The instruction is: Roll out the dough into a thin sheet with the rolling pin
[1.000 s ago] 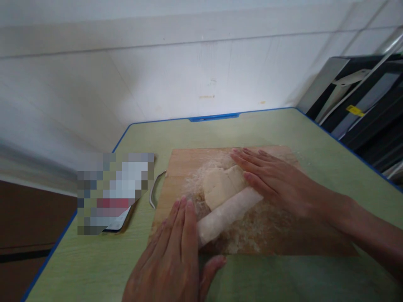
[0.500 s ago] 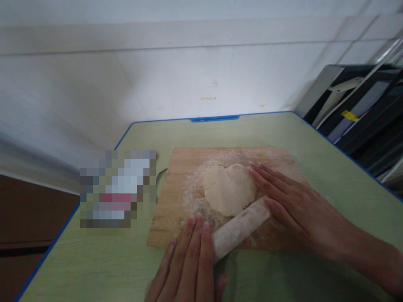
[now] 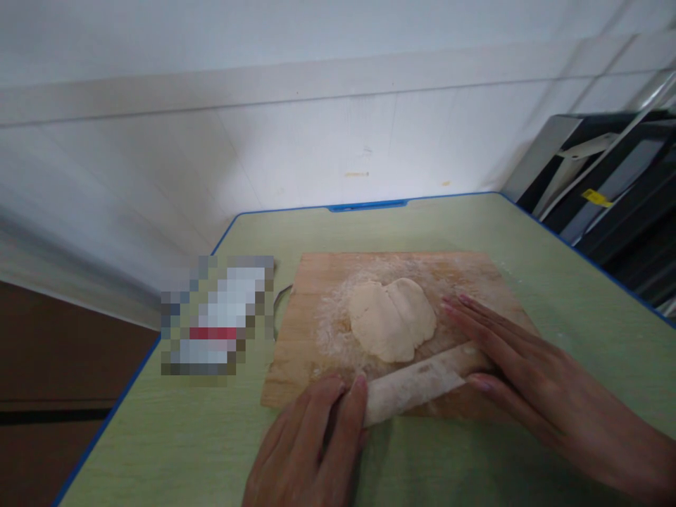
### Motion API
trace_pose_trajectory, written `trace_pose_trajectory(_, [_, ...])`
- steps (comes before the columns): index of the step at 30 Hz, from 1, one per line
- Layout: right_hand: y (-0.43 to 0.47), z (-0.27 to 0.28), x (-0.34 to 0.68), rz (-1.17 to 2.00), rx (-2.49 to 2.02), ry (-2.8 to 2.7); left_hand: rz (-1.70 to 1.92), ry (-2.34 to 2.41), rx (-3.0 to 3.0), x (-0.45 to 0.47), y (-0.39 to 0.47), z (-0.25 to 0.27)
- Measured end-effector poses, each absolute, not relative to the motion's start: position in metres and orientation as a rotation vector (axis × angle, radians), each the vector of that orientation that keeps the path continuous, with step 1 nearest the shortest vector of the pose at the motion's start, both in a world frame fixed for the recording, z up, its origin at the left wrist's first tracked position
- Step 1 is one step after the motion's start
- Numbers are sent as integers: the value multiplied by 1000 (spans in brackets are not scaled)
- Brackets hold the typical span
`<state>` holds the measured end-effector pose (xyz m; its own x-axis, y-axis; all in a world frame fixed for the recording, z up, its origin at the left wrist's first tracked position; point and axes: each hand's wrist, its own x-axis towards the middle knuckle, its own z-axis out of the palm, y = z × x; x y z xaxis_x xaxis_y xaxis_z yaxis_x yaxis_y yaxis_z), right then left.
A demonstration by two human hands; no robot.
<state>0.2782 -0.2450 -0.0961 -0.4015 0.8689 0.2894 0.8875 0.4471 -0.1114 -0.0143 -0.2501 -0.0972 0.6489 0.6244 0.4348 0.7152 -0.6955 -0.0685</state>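
Note:
A flour-dusted rolling pin point(image 3: 415, 387) lies slantwise at the near side of a wooden board point(image 3: 285, 352). My left hand point(image 3: 314, 436) has its fingers bent over the pin's left end, which it hides. At the other end, my right hand point(image 3: 520, 366) holds the pin between its thumb and its long, fairly straight fingers. Just beyond the pin, apart from both hands, a flattened piece of pale dough point(image 3: 391, 320) with an uneven outline and a crease rests on the floured wood.
The board lies on a light green table point(image 3: 174, 422) with a blue edge. Left of the board is a blurred-out flat object point(image 3: 232, 303), beside a thin curved handle or loop point(image 3: 279, 306). A white wall point(image 3: 317, 148) stands behind, and dark flat items point(image 3: 628, 190) lean at the right.
The rolling pin has been drawn back off the dough's edge towards me and turned flatter. My left fingers have curled, and my right hand has shifted right and nearer. The view has tilted slightly.

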Motion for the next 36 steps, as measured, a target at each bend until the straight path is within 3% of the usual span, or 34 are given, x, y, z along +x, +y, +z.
trace_pose_trajectory(9, [-223, -94, 276, -25, -1461, -2365, -700, -1321, -2750, 4, -229, -80])
trace_pose_trajectory(16, [-200, -83, 272, 240, -1481, -2403, -620, -1370, -2799, 8, -223, -72])
trace_pose_trajectory(22, [-213, -88, 279, 100, -1365, -2439, -609, -1260, -2722, 2, -224, -77])
trace_pose_trajectory(28, [-216, -92, 292, -271, -1201, -2543, -611, -1272, -2692, -2, -229, -77])
trace_pose_trajectory(36, [-163, -53, 267, -114, -983, -2664, -446, -1427, -2636, -4, -240, -74])
